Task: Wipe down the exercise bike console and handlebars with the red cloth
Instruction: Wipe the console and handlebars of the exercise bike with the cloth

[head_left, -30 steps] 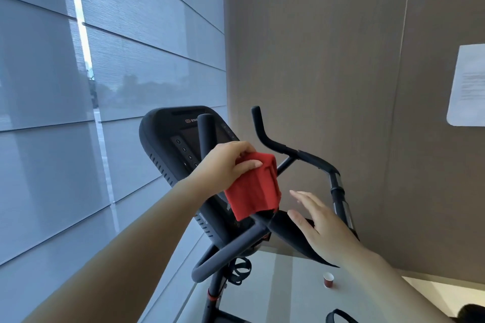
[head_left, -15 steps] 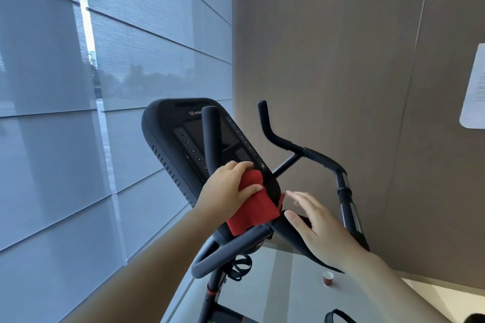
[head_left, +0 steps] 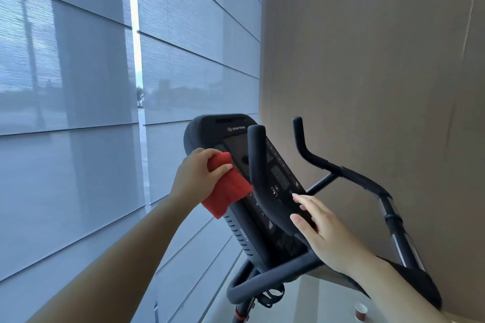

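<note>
One cloth [head_left: 228,189], red, bunched in the left hand [head_left: 195,176] with the thumb clamped over it, pressed on the left side of the one console [head_left: 236,127]. Two handlebar horns: the near horn [head_left: 258,165] stands right in front of the console and hides a strip of it, while the far horn [head_left: 315,160] is off right. The right hand [head_left: 322,228] lies flat on the near horn, fingers straight, holding nothing. One cup [head_left: 360,311] low right, blinds [head_left: 78,86] left.
</note>
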A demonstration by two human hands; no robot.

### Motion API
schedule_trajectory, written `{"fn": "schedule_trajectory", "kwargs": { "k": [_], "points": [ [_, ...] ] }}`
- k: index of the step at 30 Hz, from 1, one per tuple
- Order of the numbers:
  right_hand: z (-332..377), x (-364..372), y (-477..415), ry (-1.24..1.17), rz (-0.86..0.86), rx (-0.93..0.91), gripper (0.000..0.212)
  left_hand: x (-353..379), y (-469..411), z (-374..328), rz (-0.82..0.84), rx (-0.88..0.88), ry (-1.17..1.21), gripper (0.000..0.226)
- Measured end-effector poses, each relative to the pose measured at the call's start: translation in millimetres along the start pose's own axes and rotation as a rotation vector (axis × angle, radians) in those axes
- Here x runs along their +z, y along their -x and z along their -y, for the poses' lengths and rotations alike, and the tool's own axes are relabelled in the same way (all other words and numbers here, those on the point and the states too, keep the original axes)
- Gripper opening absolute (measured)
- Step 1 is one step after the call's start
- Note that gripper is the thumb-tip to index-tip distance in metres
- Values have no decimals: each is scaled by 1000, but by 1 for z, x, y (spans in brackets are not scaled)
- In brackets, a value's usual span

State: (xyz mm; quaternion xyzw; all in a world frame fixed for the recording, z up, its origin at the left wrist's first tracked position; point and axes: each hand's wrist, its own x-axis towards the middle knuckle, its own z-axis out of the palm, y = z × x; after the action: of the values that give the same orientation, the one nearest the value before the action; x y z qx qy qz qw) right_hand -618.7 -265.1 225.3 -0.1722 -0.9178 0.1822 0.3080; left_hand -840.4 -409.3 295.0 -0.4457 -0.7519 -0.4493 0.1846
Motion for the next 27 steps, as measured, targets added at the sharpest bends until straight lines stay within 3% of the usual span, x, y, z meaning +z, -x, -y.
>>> {"fn": "schedule_trajectory", "kwargs": {
  "k": [4, 8, 13, 19, 27],
  "points": [
    [8, 3, -10, 16, -24, 23, 65, -1, -24, 1, -70, -14, 17, 25],
    [10, 2, -13, 38, -31, 71, 61, 15, -43, -30, -161, 35, 188, 29],
    [8, 3, -12, 58, -19, 114, 62, 41, -34, -45, -141, 150, 209, 39],
    [6, 6, -11, 82, -29, 127, 61, 44, -21, -29, 4, 203, 284, 60],
    [8, 4, -2, 96, 0, 154, 61, 52, 4, -18, 52, 197, 209, 57]
  ]
}}
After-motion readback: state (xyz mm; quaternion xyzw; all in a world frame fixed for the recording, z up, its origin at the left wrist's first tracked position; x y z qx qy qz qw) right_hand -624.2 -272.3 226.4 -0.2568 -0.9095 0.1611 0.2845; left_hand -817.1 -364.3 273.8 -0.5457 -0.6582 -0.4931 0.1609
